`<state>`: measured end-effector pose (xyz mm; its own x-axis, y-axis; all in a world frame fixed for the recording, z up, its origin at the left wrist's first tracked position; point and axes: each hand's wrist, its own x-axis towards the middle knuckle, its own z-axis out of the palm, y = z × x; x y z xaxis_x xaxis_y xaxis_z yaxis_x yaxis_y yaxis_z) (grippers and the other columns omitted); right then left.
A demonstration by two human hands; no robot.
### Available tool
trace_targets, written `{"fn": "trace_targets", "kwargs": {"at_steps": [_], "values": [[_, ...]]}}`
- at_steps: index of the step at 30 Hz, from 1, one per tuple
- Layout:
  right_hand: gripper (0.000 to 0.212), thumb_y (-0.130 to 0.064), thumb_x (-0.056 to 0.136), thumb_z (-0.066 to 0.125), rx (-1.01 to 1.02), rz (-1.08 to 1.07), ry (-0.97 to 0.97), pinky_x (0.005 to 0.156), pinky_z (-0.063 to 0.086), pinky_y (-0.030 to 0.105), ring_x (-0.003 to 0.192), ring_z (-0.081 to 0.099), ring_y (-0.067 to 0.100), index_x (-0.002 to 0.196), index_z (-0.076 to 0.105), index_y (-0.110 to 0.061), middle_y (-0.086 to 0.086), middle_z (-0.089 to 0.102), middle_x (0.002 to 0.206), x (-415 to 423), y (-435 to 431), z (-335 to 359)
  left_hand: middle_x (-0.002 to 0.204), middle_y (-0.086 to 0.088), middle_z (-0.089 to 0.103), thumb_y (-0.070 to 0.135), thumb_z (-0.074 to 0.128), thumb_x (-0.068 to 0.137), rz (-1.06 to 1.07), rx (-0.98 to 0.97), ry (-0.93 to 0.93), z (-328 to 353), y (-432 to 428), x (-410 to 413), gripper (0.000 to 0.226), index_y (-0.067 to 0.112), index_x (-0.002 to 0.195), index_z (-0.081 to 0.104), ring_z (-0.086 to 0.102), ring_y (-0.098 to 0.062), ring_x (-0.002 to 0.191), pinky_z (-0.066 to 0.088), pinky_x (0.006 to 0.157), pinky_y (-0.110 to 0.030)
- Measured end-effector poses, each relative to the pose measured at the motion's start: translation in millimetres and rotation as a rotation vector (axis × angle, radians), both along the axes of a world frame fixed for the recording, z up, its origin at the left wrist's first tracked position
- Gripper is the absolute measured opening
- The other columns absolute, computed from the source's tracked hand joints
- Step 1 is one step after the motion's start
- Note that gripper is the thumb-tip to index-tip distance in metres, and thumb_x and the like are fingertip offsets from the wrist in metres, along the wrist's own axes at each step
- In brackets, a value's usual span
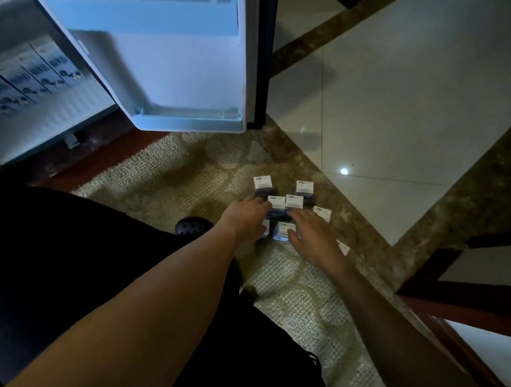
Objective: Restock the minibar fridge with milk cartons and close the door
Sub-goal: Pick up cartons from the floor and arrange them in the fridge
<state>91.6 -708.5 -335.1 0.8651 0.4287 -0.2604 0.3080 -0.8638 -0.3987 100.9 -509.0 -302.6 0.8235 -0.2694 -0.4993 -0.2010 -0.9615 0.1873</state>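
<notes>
Several small white-topped milk cartons stand in a loose cluster on the rug, among them a middle pair (285, 203) and two farther ones (262, 184). My left hand (247, 219) reaches in from the left, its fingertips at the left side of the middle pair. From the right, my right hand (312, 234) hovers over the cluster with fingers spread, thumb by a nearer carton (283, 230). Neither hand lifts anything. The minibar fridge (29, 128) stands open at the upper left with a row of cartons (32, 72) inside. Its door (172, 58) is swung wide.
The door's lower shelf (190, 120) hangs just above the patterned rug (166, 171). Glossy tiles (401, 97) with a dark marble border lie to the right. Dark wooden furniture (456, 292) stands at the right edge. My shoe (192, 225) is left of the cartons.
</notes>
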Motion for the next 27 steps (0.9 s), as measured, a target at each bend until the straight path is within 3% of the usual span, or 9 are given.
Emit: {"fn": "trace_targets", "kwargs": {"at_steps": [10,13,16,19,22,27], "values": [[0.053,-0.021,0.083,0.073,-0.109,0.011,0.073,0.102,0.044,0.042,0.120,0.056,0.028,0.134,0.059,-0.015,0.006,0.063,0.129,2.1,-3.3,-48.9,0.153,-0.007,0.038,0.031,0.067,0.088,0.078,0.059,0.160,-50.9,-1.1,-10.4,0.078,0.020,0.153,0.026,0.037,-0.029,0.138,0.035,0.108,-0.041],[0.043,-0.022,0.080,0.074,-0.187,0.013,0.017,0.097,0.041,0.040,0.111,0.060,0.027,0.123,0.065,-0.018,0.003,0.069,0.117,3.2,1.2,-57.8,0.154,-0.010,0.036,0.027,0.065,0.090,0.091,0.085,0.218,-60.7,-6.3,-10.8,0.078,0.017,0.154,0.023,0.036,-0.030,0.139,0.036,0.107,-0.042],[0.036,-0.024,0.078,0.075,-0.267,0.033,-0.027,0.098,0.033,0.039,0.104,0.061,0.024,0.113,0.066,-0.021,-0.001,0.070,0.107,3.9,6.8,-65.1,0.146,-0.010,0.046,0.028,0.063,0.092,0.099,0.123,0.200,-67.3,-10.7,-11.1,0.067,0.016,0.150,0.032,0.047,-0.030,0.131,0.043,0.096,-0.040],[0.032,-0.024,0.078,0.077,-0.312,0.045,-0.051,0.108,0.027,0.043,0.102,0.061,0.024,0.108,0.067,-0.022,-0.002,0.070,0.101,4.1,9.2,-71.1,0.137,-0.008,0.054,0.027,0.060,0.095,0.087,0.213,0.144,-64.4,-13.9,-4.3,0.051,0.017,0.143,0.043,0.054,-0.028,0.123,0.043,0.089,-0.037],[0.033,-0.029,0.081,0.075,-0.285,0.060,-0.070,0.117,0.023,0.050,0.106,0.060,0.027,0.112,0.068,-0.020,0.000,0.070,0.104,5.6,9.7,-69.8,0.132,-0.006,0.059,0.024,0.056,0.097,0.068,0.267,0.120,-58.7,-15.5,2.9,0.042,0.017,0.138,0.047,0.057,-0.027,0.119,0.040,0.082,-0.035],[0.041,-0.032,0.081,0.075,-0.190,0.027,-0.062,0.114,0.025,0.050,0.110,0.061,0.029,0.120,0.068,-0.020,0.003,0.072,0.112,4.0,1.9,-55.6,0.128,-0.003,0.063,0.028,0.052,0.099,0.003,0.277,0.066,-47.1,-13.5,3.4,0.038,0.020,0.136,0.047,0.062,-0.024,0.114,0.036,0.075,-0.033]]}}
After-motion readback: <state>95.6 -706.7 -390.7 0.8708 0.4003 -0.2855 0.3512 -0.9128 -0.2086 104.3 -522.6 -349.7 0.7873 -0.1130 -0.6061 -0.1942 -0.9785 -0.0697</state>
